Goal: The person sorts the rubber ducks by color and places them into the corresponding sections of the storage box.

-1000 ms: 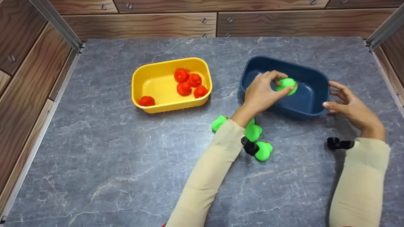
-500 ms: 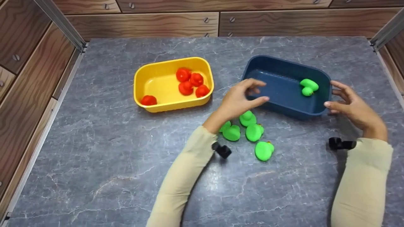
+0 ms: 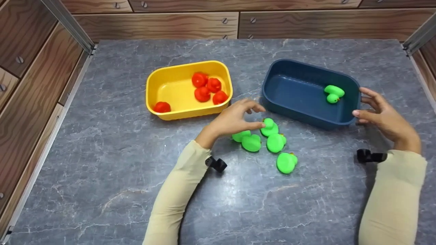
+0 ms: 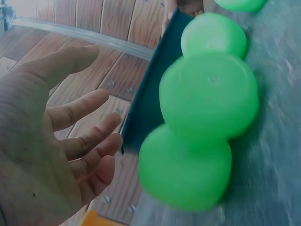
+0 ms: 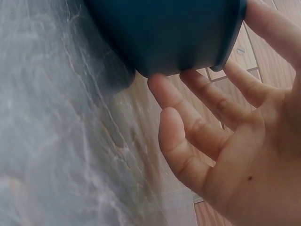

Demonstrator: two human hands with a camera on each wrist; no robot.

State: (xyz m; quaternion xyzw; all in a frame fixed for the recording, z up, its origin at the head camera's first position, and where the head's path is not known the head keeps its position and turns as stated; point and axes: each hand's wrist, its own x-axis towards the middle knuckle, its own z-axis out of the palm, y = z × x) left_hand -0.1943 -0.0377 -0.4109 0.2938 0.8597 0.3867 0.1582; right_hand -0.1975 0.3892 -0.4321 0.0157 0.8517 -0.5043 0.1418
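Note:
In the head view my left hand (image 3: 232, 119), fingers spread and relaxed with nothing in them, is over a cluster of several green rubber ducks (image 3: 251, 143) on the table. Its thumb tip overlaps the duck (image 3: 270, 128) nearest the blue bin (image 3: 299, 117). Large in the left wrist view, green ducks (image 4: 209, 99) lie beside the same hand (image 4: 56, 136). My right hand (image 3: 391, 119) rests its thumb and fingertips against the bin's right end; the right wrist view shows fingertips (image 5: 162, 89) at the bin's wall (image 5: 164, 37). Inside the bin lies one green duck (image 3: 333, 93).
A yellow bin (image 3: 189, 114) with several red toy ducks (image 3: 202, 94) stands to the left of the blue one. Wood-patterned panels (image 3: 156, 27) border the grey marbled table (image 3: 112, 163) at the back and sides.
A green duck that my left hand pinched over the blue bin now lies in it, released. That hand has drawn back left and down to the duck cluster. My right hand keeps its place.

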